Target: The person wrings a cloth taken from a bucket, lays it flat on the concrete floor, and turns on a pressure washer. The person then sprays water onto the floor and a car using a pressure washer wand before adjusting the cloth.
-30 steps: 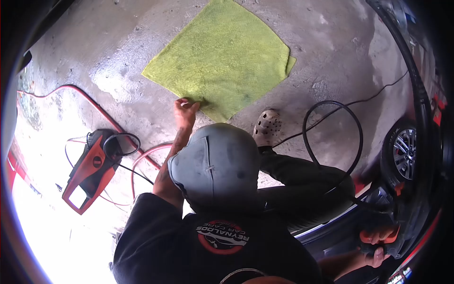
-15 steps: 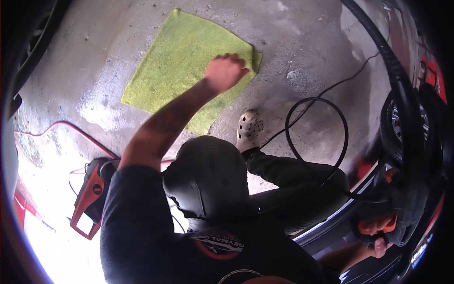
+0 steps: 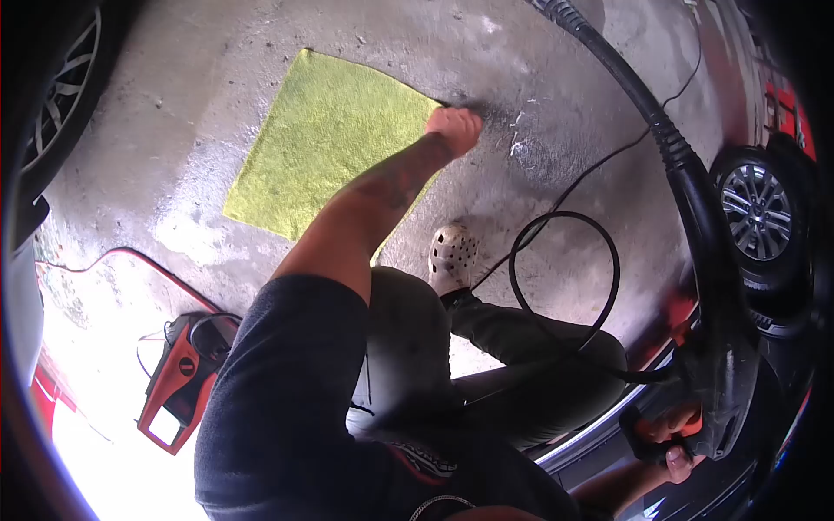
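A yellow-green towel (image 3: 326, 139) lies spread on the concrete floor. My left hand (image 3: 456, 128) is closed into a fist at its right-hand corner, fingers curled on the cloth. That corner is mostly hidden under the hand, and my forearm crosses the towel's lower part. Far to the lower right, my right hand (image 3: 679, 460) is wrapped around the grip of a black power tool (image 3: 725, 382) with orange parts. A thick black hose (image 3: 643, 104), ribbed near its ends, runs from the tool up past the top edge. The tool's working end cannot be made out.
A looped black cord (image 3: 617, 273) hangs over my bent leg. My light clog (image 3: 453, 256) rests near the towel. At left stand a red-and-black machine (image 3: 182, 369) with a red hose (image 3: 156, 260) and a car wheel (image 3: 65, 87). Another wheel (image 3: 754, 211) is at right.
My left hand has moved right across the towel to its corner and closed into a fist. My right hand still holds the tool. The view has shifted slightly.
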`<state>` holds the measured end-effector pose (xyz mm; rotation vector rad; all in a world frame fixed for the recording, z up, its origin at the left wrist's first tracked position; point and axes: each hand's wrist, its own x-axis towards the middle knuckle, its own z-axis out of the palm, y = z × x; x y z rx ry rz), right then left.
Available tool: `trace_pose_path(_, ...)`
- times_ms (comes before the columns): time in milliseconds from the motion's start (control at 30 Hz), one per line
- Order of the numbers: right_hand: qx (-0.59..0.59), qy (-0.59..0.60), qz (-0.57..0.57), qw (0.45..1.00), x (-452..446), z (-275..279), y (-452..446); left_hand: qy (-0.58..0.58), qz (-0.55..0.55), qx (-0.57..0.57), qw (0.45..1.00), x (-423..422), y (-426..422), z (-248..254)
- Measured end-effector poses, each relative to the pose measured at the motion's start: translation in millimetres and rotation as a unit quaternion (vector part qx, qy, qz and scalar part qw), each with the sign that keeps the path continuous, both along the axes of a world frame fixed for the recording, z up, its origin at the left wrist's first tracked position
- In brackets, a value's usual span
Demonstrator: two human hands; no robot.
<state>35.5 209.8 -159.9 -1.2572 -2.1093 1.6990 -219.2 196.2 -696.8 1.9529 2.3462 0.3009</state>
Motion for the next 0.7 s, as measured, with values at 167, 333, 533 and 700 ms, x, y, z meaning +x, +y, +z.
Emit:
trace_pose_path(167, 0.032, 0.010, -0.017, 0.999, -15.1, 7.4, 1.9, -0.223, 0.014, -0.090, 0.971, -3.4, -20.6, 59.3)
trace_pose_path(333, -0.049, 0.062, -0.057, 0.995, -67.9, 62.8, 9.5, -0.429, 0.125, -0.206, 0.871, -47.3, -152.6, 234.2)
trace_pose_path(533, -0.138, 0.042, -0.062, 0.988, -56.5, 198.6, 15.5, -0.294, 0.321, -0.065, 0.898, -47.6, -334.5, 519.1)
trace_pose_path(700, -0.141, 0.026, -0.106, 0.984, -79.5, 283.8, 4.0, -0.342, 0.326, -0.139, 0.870, -15.7, -378.1, 678.0)
